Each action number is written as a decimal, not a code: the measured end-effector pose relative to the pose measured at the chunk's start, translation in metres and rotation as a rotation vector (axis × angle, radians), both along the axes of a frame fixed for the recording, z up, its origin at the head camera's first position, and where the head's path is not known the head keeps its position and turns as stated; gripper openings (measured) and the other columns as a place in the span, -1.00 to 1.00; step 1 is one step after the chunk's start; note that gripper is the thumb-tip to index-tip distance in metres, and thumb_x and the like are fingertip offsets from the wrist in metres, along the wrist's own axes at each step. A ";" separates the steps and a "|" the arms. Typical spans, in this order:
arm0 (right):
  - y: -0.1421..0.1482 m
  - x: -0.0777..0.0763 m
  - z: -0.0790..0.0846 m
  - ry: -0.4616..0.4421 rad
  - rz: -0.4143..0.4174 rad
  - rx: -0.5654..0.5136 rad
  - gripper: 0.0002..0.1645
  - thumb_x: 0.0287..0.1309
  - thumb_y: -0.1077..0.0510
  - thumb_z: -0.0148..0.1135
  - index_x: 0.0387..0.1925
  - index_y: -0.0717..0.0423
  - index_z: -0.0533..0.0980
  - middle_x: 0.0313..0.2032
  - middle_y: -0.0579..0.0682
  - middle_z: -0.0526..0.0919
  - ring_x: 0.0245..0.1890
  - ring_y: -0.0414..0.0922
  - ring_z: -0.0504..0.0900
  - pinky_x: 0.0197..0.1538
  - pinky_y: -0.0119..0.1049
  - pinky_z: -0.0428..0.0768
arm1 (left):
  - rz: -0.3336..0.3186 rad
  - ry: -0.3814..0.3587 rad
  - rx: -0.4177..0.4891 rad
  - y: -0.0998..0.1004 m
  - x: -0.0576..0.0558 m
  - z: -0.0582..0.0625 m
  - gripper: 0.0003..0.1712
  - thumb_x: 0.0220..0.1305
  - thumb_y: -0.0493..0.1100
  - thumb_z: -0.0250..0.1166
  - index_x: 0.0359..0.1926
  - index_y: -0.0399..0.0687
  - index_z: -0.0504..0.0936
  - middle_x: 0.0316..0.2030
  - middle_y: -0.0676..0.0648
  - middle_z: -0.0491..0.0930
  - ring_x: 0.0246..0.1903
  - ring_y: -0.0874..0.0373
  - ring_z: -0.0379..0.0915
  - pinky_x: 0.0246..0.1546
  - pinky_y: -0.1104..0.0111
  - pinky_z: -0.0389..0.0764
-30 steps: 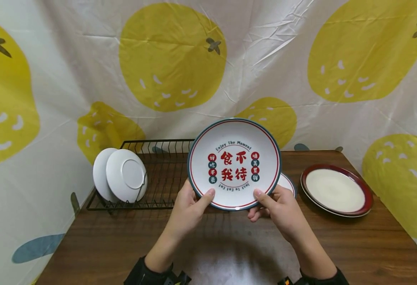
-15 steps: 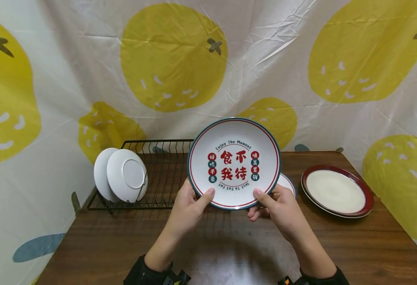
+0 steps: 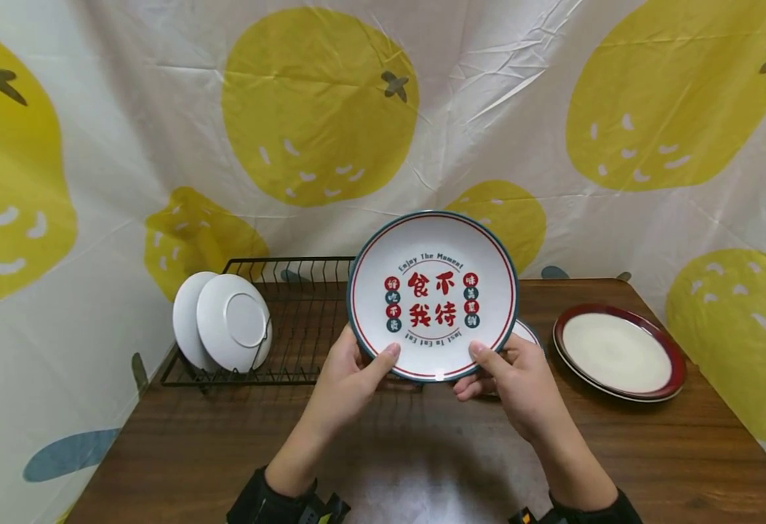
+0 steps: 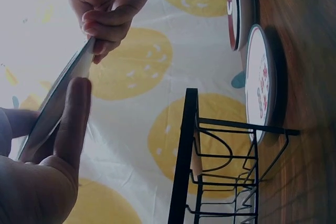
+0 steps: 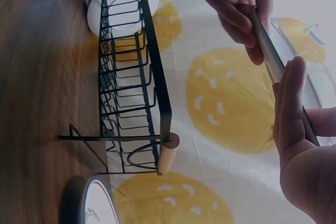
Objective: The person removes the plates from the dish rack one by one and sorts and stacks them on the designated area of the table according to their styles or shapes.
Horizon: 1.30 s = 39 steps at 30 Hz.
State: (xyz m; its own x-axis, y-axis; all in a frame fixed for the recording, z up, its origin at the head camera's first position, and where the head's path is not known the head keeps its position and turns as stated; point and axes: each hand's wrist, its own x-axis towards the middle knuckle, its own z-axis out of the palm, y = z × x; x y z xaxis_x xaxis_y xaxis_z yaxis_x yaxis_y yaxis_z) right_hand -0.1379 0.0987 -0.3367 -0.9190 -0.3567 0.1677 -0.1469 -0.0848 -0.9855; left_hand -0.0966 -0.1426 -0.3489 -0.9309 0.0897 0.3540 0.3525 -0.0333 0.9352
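Note:
Both hands hold up a white plate point(image 3: 432, 298) with a teal rim, a thin red ring and red and teal lettering, its face tilted toward me. My left hand point(image 3: 350, 378) pinches the lower left edge, thumb on the face and fingers behind. At the lower right edge my right hand point(image 3: 520, 382) grips it the same way. In the left wrist view the plate point(image 4: 58, 98) appears nearly edge-on between the hands. Partly hidden behind the right hand, another teal-rimmed plate point(image 3: 528, 335) lies on the table; its lettered face shows in the left wrist view.
A black wire dish rack point(image 3: 297, 320) stands at the back left. Two white dishes point(image 3: 233, 324) lean upright in its left end. At the right lie stacked cream plates point(image 3: 618, 349) with a dark red rim. A fruit-print cloth point(image 3: 461, 131) hangs behind the wooden table point(image 3: 422, 451).
The held plate has shifted very slightly up and to the right, both hands keeping their grip. The rack and the other dishes stay where they were.

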 end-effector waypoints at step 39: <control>0.070 -0.080 -0.103 -0.434 -0.230 0.119 -0.63 0.53 0.31 -0.07 0.15 0.59 0.29 -0.45 0.01 0.72 -0.50 -0.22 0.77 -0.27 -0.39 0.81 | 1.046 -0.248 -0.770 -0.171 -0.022 -0.042 -0.06 0.40 -0.20 0.23 0.63 -0.43 -0.01 0.25 -0.70 0.44 0.08 -0.70 0.50 -0.06 -0.50 0.56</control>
State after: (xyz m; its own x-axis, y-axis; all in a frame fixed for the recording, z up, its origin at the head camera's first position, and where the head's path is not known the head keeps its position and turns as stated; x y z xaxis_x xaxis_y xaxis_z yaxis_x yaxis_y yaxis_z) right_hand -0.2183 0.1691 -0.4393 -0.9520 -0.1300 -0.2771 0.2771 0.0184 -0.9607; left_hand -0.1187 -0.3141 -0.3912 -0.7155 -0.6060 0.3475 -0.2956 0.7133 0.6354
